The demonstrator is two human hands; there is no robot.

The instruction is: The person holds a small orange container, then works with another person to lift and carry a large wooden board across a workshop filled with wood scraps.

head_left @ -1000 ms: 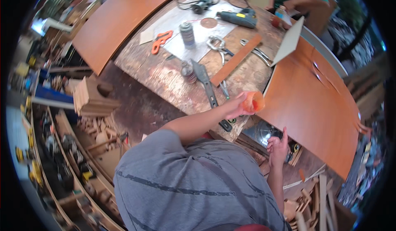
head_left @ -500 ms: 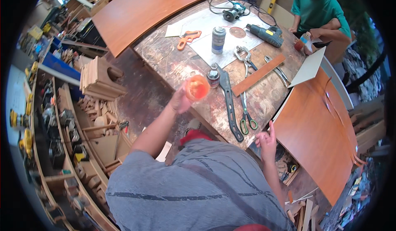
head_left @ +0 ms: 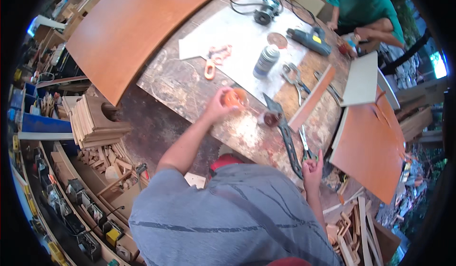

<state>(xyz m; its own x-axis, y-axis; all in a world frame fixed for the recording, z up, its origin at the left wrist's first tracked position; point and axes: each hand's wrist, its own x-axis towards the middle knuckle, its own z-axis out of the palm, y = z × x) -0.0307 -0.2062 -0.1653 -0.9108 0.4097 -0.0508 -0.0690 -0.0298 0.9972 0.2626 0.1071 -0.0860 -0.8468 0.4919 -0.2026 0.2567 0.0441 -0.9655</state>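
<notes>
A round, translucent orange cup is shifting inward over the worn brown wooden workbench, the left hand gripping it, likely for steadiness; the right hand is half-curling near the workbench's front edge, any hold unclear.

Seen at center: orange cup, plastic-looking, shiny. Mid-frame: tabletop of rough, scuffed wood. Upper left: orange-brown panel, smooth, wood-look, soft sheen. Upper middle: white sheet, matt, paper-like. Bottom: grey shirt, matt cloth.
</notes>
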